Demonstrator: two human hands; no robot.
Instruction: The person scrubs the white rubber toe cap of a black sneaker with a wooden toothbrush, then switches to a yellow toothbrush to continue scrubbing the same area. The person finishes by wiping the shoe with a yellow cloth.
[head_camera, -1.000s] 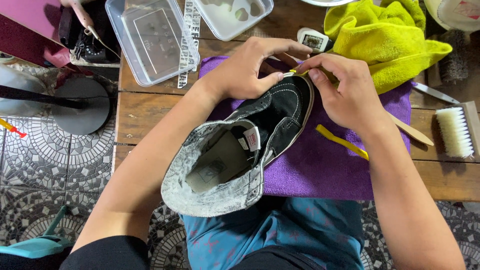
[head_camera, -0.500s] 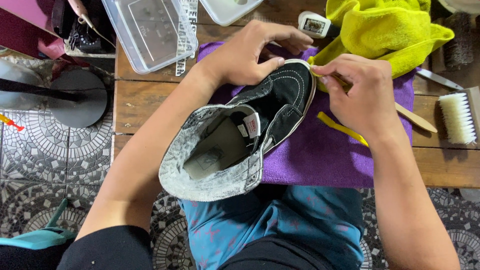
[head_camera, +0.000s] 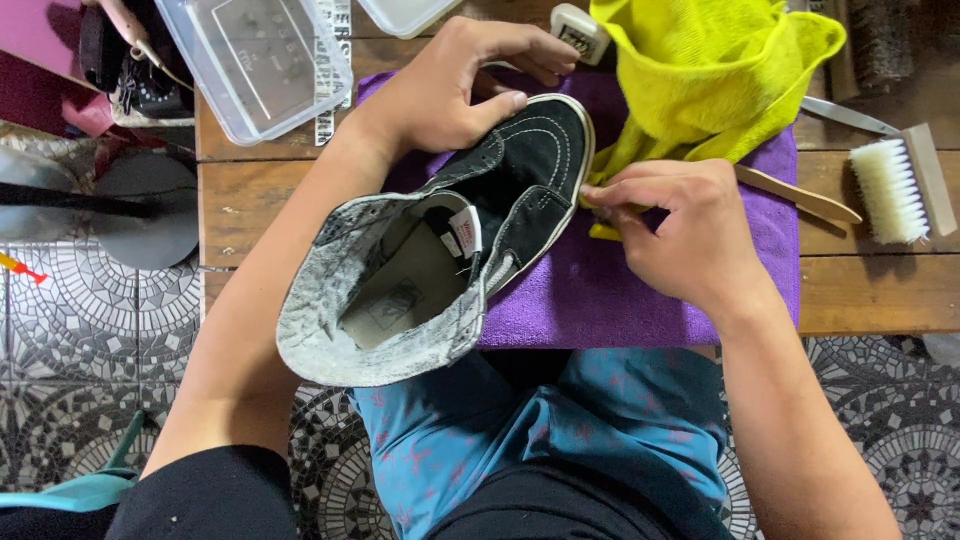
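Note:
A worn black high-top sneaker (head_camera: 520, 170) with white stitching and a grey, flaking collar lies on a purple cloth (head_camera: 600, 290), toe pointing away from me. My left hand (head_camera: 450, 85) grips its toe from the far side, thumb on top. My right hand (head_camera: 680, 230) is closed around a thin wooden-handled tool (head_camera: 800, 197), its hidden tip against the shoe's right sole edge. A yellow strip (head_camera: 603, 232) peeks out under my fingers.
A bright yellow cloth (head_camera: 700, 80) is bunched behind the shoe. A white-bristled brush (head_camera: 890, 190) lies at the right on the wooden table (head_camera: 880, 290). A clear plastic tub (head_camera: 260, 60) sits back left. A black round stand base (head_camera: 130, 205) rests on the tiled floor.
My right hand has slid from the shoe's toe down along its right side with the tool. My left hand keeps its hold on the toe.

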